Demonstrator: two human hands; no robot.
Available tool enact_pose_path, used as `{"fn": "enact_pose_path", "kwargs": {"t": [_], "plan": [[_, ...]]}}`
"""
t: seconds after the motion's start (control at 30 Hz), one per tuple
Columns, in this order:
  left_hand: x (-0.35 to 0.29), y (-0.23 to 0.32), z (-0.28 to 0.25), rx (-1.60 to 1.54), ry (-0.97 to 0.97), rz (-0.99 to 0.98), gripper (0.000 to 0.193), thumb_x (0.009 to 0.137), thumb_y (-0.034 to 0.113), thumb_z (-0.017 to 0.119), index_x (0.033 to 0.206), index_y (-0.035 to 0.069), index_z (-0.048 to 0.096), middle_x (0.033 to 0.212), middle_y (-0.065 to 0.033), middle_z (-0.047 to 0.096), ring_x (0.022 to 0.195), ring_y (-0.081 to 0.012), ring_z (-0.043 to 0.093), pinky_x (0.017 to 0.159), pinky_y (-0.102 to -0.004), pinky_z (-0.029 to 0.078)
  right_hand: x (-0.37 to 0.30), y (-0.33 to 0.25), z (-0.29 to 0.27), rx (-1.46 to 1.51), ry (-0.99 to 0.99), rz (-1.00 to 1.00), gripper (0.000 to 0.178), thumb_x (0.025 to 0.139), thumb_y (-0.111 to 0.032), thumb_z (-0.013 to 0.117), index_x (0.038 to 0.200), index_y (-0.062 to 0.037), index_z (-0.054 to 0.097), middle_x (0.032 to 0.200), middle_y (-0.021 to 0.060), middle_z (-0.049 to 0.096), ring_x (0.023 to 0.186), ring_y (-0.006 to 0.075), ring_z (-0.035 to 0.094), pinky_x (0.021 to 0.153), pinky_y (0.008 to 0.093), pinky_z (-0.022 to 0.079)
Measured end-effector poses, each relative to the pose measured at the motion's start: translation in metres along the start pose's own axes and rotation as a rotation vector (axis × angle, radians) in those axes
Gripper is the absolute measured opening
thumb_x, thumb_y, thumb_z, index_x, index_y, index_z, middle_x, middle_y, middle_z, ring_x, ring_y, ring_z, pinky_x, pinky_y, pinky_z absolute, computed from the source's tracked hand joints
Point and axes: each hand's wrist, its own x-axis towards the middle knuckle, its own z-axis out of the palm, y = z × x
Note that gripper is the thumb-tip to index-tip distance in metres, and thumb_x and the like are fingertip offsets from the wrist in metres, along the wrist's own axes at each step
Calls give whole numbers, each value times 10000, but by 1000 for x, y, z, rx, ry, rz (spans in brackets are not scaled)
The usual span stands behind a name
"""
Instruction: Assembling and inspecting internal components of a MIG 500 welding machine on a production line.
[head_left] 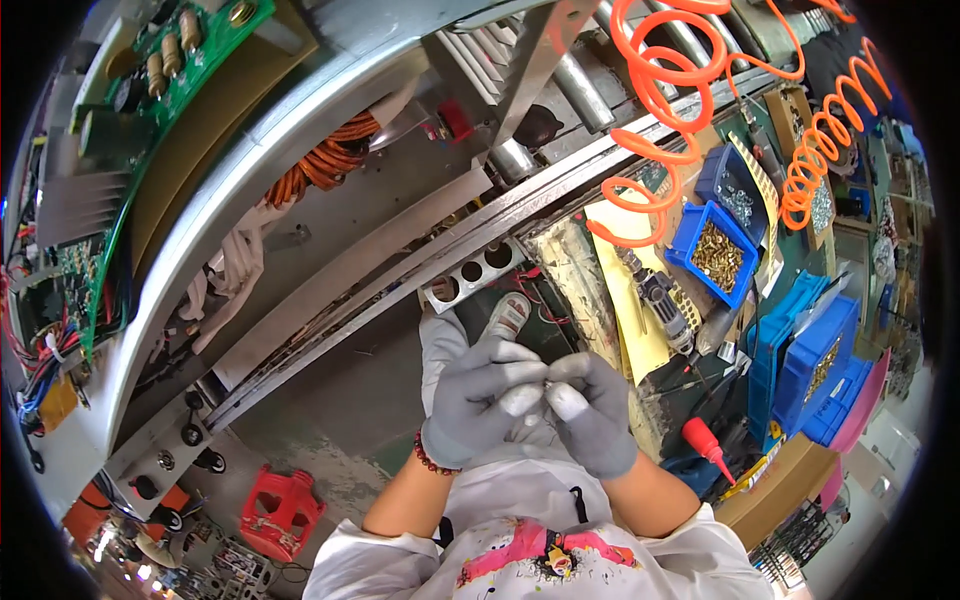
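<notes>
Both hands wear grey gloves with pale fingertips and meet in front of my body. My left hand (482, 400) has its fingers bent and pressed together, pointing right. Against it my right hand (592, 412) pinches with thumb and forefinger. Something tiny seems to sit between the fingertips, too small and too covered to name. To the right, a blue bin (714, 254) of brass-coloured screws rests on the bench. Beside it lies a power screwdriver (660, 302) on yellow paper (634, 318).
Orange coiled air hoses (662, 140) hang over the bench. Blue bins (815, 365) and a red squeeze bottle (708, 445) stand right. A metal rail (400, 300) runs diagonally past a machine with a green circuit board (170, 120). A red stool (282, 512) is lower left.
</notes>
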Motion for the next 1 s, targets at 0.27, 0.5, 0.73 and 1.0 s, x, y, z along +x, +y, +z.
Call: {"fn": "enact_pose_path", "kwargs": {"t": [0.27, 0.5, 0.73, 1.0], "plan": [[-13, -1, 7, -464, 194, -381, 206, 820, 15, 653, 1011, -61, 666, 983, -114, 636, 886, -173, 602, 771, -284, 482, 28, 17, 1, -502, -53, -537, 157, 834, -73, 629, 974, -3, 618, 832, 111, 596, 712, 200, 564, 646, 296, 450], [-4, -11, -24, -650, 69, -402, 177, 774, 31, 685, 928, -57, 680, 903, -81, 653, 843, -148, 597, 759, -266, 464, 46, -13, 2, -783, -274, -714, 279, 810, -81, 664, 1074, -15, 606, 886, 130, 584, 730, 216, 550, 664, 308, 465], [132, -28, -55, 788, 626, 124, 169, 813, 228, 707, 889, 78, 709, 722, -116, 649, 675, -232, 652, 634, -314, 513, 14, 16, -25, -732, -292, -485, 464, 856, -39, 585, 1296, 4, 441, 985, 150, 558, 815, 199, 552, 736, 339, 466], [171, -47, -59, 973, 398, 187, 186, 785, 172, 665, 955, 125, 725, 808, -121, 687, 749, -265, 679, 674, -354, 532, -16, 40, -41, -620, -293, -346, 442, 844, -63, 634, 1262, 16, 515, 1013, 111, 618, 750, 155, 605, 641, 260, 489]]}}
